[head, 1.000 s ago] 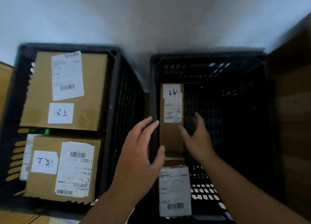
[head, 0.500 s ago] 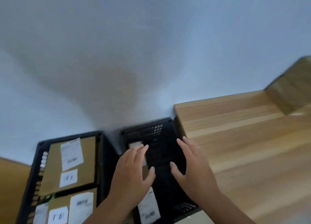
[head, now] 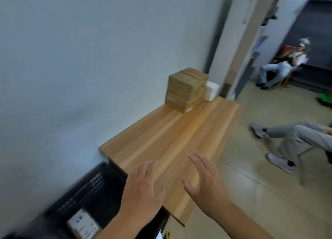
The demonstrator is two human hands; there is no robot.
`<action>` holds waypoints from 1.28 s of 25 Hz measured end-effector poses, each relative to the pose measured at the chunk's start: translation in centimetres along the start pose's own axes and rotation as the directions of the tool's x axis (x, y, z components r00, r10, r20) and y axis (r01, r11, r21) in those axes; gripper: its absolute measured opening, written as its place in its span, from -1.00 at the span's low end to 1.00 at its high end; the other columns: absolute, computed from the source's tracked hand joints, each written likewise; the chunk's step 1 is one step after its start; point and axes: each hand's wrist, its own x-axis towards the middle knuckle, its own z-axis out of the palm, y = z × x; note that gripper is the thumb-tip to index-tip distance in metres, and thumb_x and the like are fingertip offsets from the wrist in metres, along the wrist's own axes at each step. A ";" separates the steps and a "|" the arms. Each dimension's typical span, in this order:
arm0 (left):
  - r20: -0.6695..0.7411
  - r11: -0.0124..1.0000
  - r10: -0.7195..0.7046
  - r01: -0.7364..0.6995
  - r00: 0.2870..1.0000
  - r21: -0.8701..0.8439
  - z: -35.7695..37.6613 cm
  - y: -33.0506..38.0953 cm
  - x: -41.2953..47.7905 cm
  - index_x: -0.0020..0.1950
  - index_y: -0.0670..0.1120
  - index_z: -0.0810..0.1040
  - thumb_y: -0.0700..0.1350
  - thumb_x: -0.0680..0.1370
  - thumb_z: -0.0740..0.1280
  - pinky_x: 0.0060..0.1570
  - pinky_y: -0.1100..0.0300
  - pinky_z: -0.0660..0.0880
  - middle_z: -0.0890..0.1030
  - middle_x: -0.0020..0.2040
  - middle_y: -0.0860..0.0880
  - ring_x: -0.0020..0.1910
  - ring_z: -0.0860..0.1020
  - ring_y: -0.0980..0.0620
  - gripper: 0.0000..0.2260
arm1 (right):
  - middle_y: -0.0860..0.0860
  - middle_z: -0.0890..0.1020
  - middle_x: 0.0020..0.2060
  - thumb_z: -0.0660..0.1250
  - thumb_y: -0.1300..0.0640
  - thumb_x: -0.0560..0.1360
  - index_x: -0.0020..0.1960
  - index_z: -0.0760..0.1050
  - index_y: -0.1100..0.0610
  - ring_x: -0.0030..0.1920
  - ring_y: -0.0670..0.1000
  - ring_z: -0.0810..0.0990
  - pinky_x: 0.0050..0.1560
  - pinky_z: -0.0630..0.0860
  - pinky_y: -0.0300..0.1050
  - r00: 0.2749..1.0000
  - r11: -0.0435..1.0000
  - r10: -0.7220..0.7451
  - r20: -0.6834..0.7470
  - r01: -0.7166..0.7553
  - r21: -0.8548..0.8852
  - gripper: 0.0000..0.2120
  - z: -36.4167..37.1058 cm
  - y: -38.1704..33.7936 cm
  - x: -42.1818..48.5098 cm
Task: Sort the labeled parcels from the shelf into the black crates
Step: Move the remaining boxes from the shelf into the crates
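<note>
Your left hand point(head: 142, 190): palm down, fingers straight and slightly spread, holding nothing, over the near end of the shelf where it meets the crate. Your right hand point(head: 206, 183): likewise spread and empty, beside the left with a strip of bare wood showing between them. The two hands are apart, and you cannot tell from this view whether either touches the wood. Shelf point(head: 170, 130): light wooden planks, running away from you along the wall point(head: 89, 59). Stack of brown cardboard parcels point(head: 186, 89): at the far end of the shelf, against the wall, well apart from both hands; at least two layers, too blurred to read any label. White box point(head: 212, 93): just beside the stack on its right, at the shelf's far corner. Black crate point(head: 86, 190): slatted, below and left of the shelf's near end, against the wall, partly hidden by your left forearm. Labelled parcel point(head: 82, 224): lying in the crate, white label up, print unreadable. Floor point(head: 260, 184): beige tiles, right of the shelf. Seated person point(head: 280, 66): far background, upper right. Legs point(head: 296, 138): a second person's, grey trousers and pale shoes, stretched out at the right edge.
</note>
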 end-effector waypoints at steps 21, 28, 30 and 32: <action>0.129 0.978 0.201 -0.205 0.971 0.024 12.7 19.5 13.8 0.58 0.15 0.15 0.29 0.60 0.10 0.52 0.20 0.13 0.23 0.51 0.23 0.50 0.17 0.21 -0.43 | -0.17 0.26 0.57 0.35 -0.18 0.56 0.59 0.24 -0.09 0.56 -0.12 0.25 0.57 0.21 -0.10 0.967 0.964 0.242 -0.081 -0.230 0.132 -0.35 -8.9 23.8 3.6; 0.142 0.987 0.162 -0.163 0.976 -0.005 18.9 27.4 21.1 0.56 0.18 0.16 0.30 0.61 0.15 0.40 0.29 0.09 0.25 0.49 0.25 0.46 0.21 0.23 -0.45 | -0.20 0.24 0.57 0.33 -0.21 0.57 0.59 0.21 -0.12 0.56 -0.18 0.21 0.57 0.17 -0.17 0.965 0.960 0.251 -0.074 -0.239 0.148 -0.35 -12.2 34.1 8.0; 0.165 0.988 0.152 -0.153 0.975 -0.008 20.5 28.6 23.2 0.55 0.17 0.17 0.29 0.60 0.16 0.41 0.27 0.11 0.27 0.48 0.25 0.45 0.23 0.23 -0.46 | -0.21 0.23 0.56 0.32 -0.21 0.58 0.59 0.20 -0.12 0.55 -0.19 0.20 0.57 0.15 -0.18 0.962 0.955 0.265 -0.066 -0.252 0.158 -0.36 -12.4 36.3 9.3; 0.180 0.989 0.150 -0.150 0.972 -0.013 22.0 29.4 25.5 0.54 0.16 0.18 0.29 0.61 0.17 0.41 0.26 0.11 0.28 0.48 0.24 0.45 0.24 0.23 -0.46 | -0.21 0.23 0.56 0.31 -0.21 0.58 0.59 0.20 -0.13 0.55 -0.18 0.20 0.58 0.16 -0.16 0.961 0.951 0.269 -0.060 -0.255 0.172 -0.36 -12.5 38.3 10.9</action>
